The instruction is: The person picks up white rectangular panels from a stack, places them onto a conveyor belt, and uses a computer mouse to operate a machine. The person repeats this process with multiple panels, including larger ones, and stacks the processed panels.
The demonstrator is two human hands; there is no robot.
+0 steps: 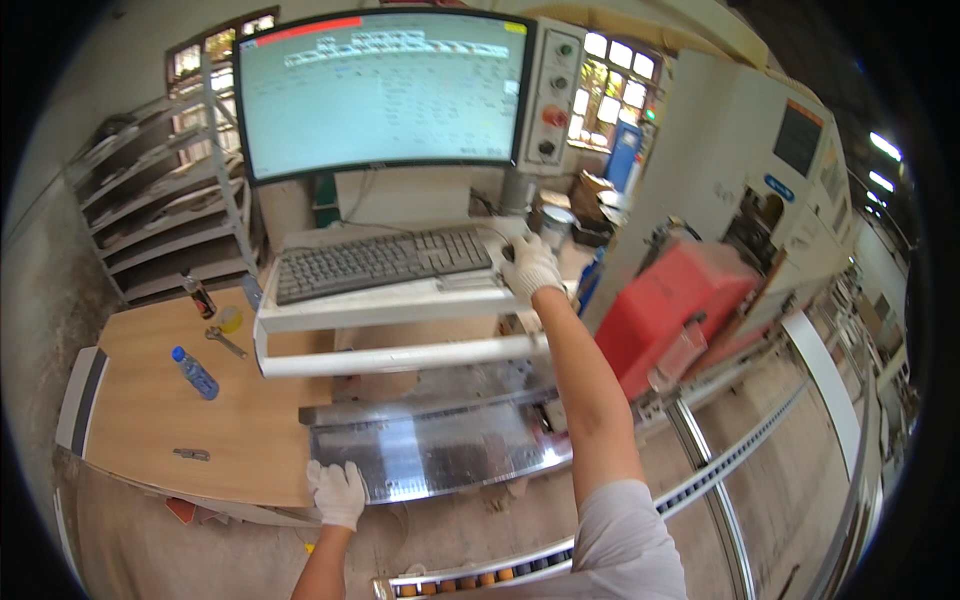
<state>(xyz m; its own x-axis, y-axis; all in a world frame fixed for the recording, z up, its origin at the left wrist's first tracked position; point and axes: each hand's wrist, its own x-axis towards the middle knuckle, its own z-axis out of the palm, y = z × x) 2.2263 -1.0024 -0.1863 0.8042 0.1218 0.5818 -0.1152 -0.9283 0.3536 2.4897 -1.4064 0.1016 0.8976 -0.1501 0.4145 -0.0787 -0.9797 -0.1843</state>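
My right hand [532, 268], in a white knit glove, reaches forward to the shelf beside the keyboard [385, 264]. Its fingers curve over a small dark computer mouse [508, 252], mostly covered by the glove. Above the keyboard stands a large lit monitor [380, 95]. My left hand [338, 494], gloved too, rests where the wooden tabletop meets a shiny metal plate [430, 455]. Its fingers lie flat and slightly apart at the plate's near left corner, with nothing visible in them.
On the wooden table [255, 430] are a blue-capped bottle [195, 374], a dark bottle [198, 294], an adjustable wrench [226, 342] and a small grey metal part [192, 454]. A red machine housing [675, 310] stands right of my arm; a roller track [735, 450] runs below it.
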